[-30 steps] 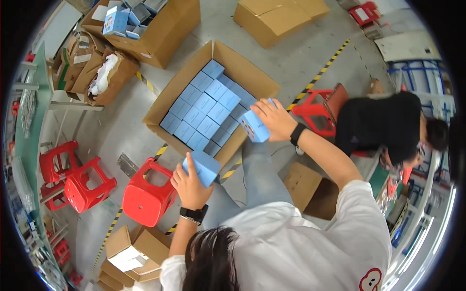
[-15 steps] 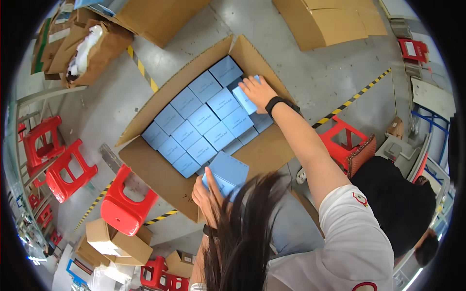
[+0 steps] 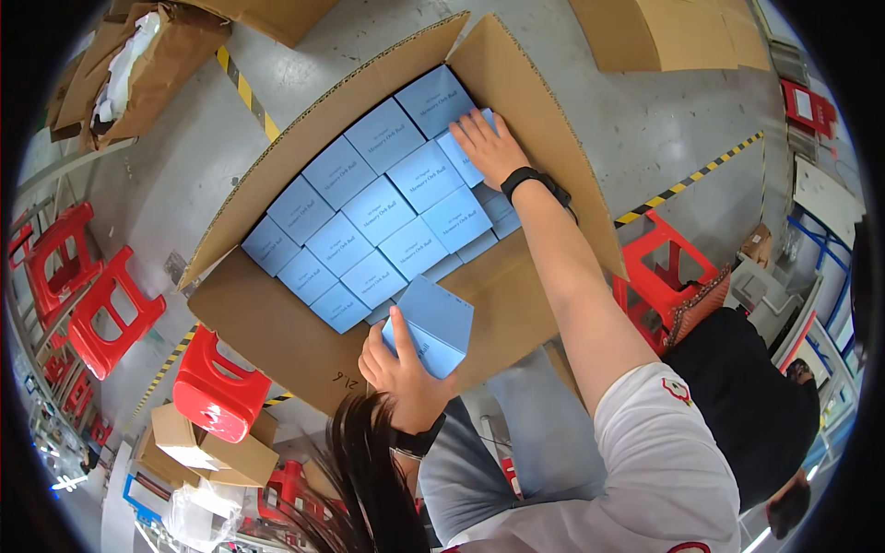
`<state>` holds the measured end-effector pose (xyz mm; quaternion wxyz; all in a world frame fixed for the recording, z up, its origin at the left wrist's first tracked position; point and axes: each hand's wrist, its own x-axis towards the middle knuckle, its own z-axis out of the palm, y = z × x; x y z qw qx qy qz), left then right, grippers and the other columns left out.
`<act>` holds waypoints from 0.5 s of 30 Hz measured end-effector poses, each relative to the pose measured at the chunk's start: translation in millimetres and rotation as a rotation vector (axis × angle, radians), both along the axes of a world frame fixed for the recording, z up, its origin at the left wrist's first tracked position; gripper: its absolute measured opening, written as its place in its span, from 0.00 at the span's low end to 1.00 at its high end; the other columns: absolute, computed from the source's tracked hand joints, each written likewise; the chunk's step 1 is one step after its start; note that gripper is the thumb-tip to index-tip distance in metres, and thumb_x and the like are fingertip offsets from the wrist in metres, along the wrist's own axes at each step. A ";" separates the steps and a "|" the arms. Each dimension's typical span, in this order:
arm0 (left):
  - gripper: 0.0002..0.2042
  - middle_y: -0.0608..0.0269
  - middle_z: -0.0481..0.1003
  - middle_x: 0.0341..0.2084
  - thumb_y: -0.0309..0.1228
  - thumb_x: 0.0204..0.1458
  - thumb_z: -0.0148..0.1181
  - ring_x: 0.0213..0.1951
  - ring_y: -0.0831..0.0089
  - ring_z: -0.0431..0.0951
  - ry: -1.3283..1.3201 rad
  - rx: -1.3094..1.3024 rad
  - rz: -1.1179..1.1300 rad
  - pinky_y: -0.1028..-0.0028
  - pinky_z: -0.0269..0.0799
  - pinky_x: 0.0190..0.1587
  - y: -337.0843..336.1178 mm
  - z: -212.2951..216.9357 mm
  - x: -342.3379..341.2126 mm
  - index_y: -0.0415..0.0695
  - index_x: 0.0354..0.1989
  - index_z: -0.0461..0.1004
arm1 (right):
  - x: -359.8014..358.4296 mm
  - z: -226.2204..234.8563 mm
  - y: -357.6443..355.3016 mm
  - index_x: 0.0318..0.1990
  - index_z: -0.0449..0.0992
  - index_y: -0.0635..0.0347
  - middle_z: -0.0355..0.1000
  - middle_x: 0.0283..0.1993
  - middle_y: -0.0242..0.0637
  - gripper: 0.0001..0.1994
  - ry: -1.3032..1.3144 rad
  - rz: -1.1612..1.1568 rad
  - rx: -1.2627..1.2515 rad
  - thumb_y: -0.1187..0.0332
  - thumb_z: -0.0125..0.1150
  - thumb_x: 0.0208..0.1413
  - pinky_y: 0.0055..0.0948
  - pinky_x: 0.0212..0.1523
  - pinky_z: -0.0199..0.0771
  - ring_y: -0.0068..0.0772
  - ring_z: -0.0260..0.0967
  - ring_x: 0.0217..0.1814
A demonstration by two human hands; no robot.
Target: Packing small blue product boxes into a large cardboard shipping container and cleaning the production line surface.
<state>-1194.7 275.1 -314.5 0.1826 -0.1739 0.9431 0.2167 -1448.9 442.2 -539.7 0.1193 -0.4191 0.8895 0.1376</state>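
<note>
Floor: grey concrete (image 3: 645, 120) with a yellow-and-black striped tape line (image 3: 687, 177) running past the fingers' far side; red plastic stools (image 3: 92, 304) stand well off to the left, more brown cartons around the edge.
Carton: a large open cardboard box (image 3: 277, 332), flaps spread, packed with rows of pale blue boxes (image 3: 369, 217) lying flat, printed tops up.
Right hand: right hand (image 3: 493, 147) reaches far forward, arm nearly straight, a black watch on the wrist; palm down, fingers spread flat on a blue box at the carton's far right corner, pressing it rather than gripping it. Whether the fingertips curl under its edge cannot be told.
Left hand: left hand (image 3: 401, 364) held close to the body, elbow bent, also with a dark wristband; fingers and thumb clasped around a single blue box (image 3: 431, 323), which is tilted on a corner above the carton's near flap, just short of the packed rows.
Nearby: another person in dark clothes (image 3: 747, 405) sits to the right, beside a red stool (image 3: 659, 267).
Change: half a second back the right hand was lowering its box at the same corner, fingers around it; now the box is down in the row and the hand lies on top. The left hand's box has stayed in the grasp, and the view has drawn closer over the carton.
</note>
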 end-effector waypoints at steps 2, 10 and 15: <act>0.56 0.40 0.61 0.58 0.52 0.33 0.76 0.56 0.44 0.65 0.020 -0.032 -0.013 0.48 0.61 0.57 -2.4 -11.2 1.9 0.42 0.72 0.55 | 0.0 -18.8 -2.8 0.72 0.54 0.57 0.55 0.72 0.43 0.43 0.014 -0.005 -0.007 0.72 0.66 0.45 0.51 0.72 0.50 0.44 0.50 0.77; 0.55 0.36 0.60 0.58 0.39 0.33 0.78 0.56 0.41 0.64 0.030 0.086 0.059 0.47 0.59 0.58 -6.7 -28.5 -7.5 0.39 0.72 0.53 | 12.6 -67.9 -2.3 0.74 0.50 0.53 0.52 0.74 0.40 0.40 0.178 -0.064 -0.186 0.74 0.56 0.53 0.50 0.73 0.48 0.41 0.51 0.76; 0.52 0.39 0.63 0.58 0.52 0.38 0.74 0.56 0.42 0.65 0.026 0.018 -0.076 0.46 0.60 0.58 15.5 -37.5 -30.7 0.42 0.71 0.57 | 15.3 -35.0 8.0 0.74 0.51 0.53 0.56 0.72 0.43 0.38 0.066 -0.218 -0.145 0.74 0.56 0.55 0.50 0.71 0.52 0.43 0.55 0.73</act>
